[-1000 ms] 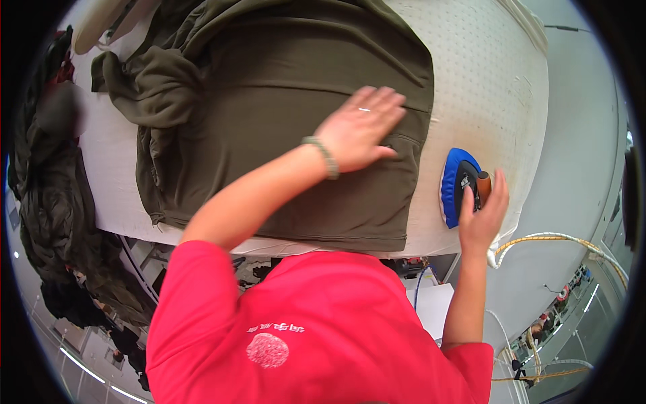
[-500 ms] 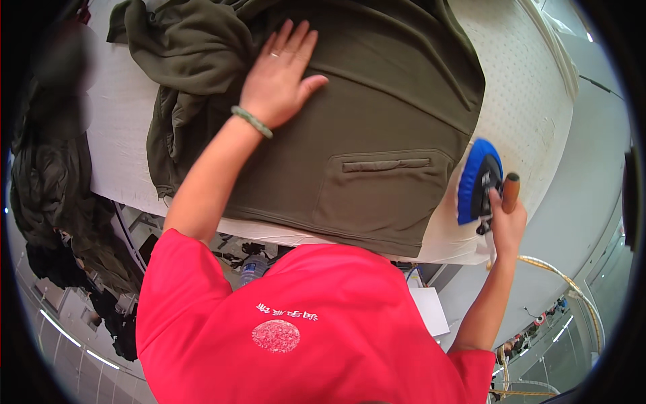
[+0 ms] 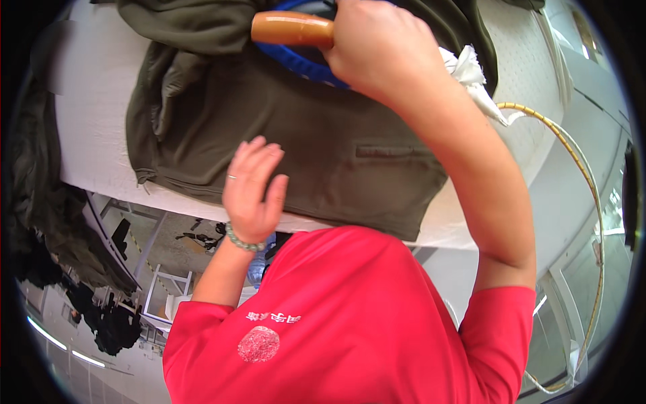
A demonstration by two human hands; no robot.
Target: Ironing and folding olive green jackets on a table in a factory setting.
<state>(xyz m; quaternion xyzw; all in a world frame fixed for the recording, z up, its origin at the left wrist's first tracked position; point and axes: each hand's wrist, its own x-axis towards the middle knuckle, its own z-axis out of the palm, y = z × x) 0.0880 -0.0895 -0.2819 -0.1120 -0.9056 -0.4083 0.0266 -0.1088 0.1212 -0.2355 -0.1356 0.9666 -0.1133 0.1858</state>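
A blue iron (image 3: 306,60) with a wooden handle (image 3: 291,28) is seen at the top centre of the frame, resting on an olive-green garment (image 3: 323,151) that is spread over a white padded bench (image 3: 94,121). The handle is gripped by the right hand (image 3: 380,47), whose fingers are wrapped tightly around its right end, so that only the left part of the handle and a curved strip of the blue body are visible. The left hand (image 3: 252,192) is held at the centre left of the frame, over the lower edge of the garment; its fingers are spread open and nothing is held in them, and whether the cloth is touched cannot be told. A bead bracelet (image 3: 243,241) is worn on that wrist. A white cloth (image 3: 471,77) is seen at the upper right beside the right forearm, and a braided cord (image 3: 585,182) curves down the right side. Dark clothes (image 3: 40,202) hang at the left edge.
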